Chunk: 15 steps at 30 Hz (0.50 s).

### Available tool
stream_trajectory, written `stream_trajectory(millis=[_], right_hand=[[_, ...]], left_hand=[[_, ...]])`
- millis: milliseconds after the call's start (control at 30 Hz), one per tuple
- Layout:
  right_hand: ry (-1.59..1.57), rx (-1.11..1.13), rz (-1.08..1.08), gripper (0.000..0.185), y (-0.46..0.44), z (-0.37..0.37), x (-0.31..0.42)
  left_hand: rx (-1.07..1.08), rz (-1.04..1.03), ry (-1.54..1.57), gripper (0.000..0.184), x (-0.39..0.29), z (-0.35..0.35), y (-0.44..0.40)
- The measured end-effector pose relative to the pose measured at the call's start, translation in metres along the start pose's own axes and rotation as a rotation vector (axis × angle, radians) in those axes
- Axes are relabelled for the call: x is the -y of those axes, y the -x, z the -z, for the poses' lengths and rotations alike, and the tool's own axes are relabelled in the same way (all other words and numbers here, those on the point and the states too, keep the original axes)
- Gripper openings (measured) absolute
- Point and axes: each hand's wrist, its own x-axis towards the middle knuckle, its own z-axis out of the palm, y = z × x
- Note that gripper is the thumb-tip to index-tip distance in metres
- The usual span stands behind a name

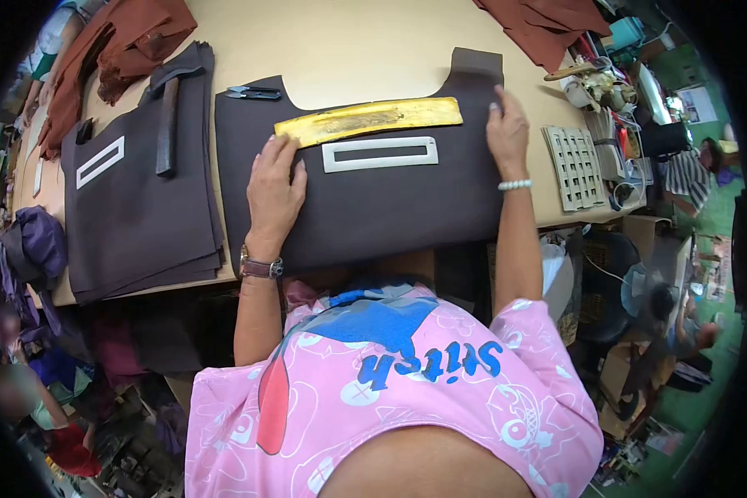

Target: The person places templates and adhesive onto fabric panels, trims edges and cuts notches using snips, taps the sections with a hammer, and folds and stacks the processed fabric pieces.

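Observation:
A dark brown cut panel [390,207] with a scooped top edge lies flat on the table in front of me. Across it sits a yellow curved strip [365,121] with worn brown marks, and just below that a white rectangular frame [379,155] with a slot. My left hand [275,184] rests on the panel, fingers loosely extended, fingertips at the strip's left end. Over at the panel's right edge, my right hand [509,133] has its thumb and fingers apart, touching the material near the upright tab. Small thread snips [255,93] lie at the panel's upper left.
To the left, a stack of similar dark panels [145,216] carries a hammer [168,124] and another white frame [100,163]. Rust-coloured pieces [145,37] lie at the far left. A cream grid tray [573,168] and assorted tools stand at the right edge. Other people sit nearby.

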Motion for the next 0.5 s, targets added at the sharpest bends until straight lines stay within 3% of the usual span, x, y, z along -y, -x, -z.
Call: stream_trajectory(millis=[100,200,500], right_hand=[[-0.261,0.145,-0.188,0.032,0.028,0.005,0.037],[-0.275,0.112,-0.157,0.031,0.042,-0.002,0.039],[-0.033,0.067,0.265,0.037,-0.017,-0.030,-0.001]], left_hand=[[-0.045,0.026,-0.045,0.042,-0.005,0.001,0.002],[-0.061,0.060,-0.072,0.042,-0.006,0.002,0.003],[-0.039,-0.023,-0.144,0.035,0.000,-0.002,0.005]])
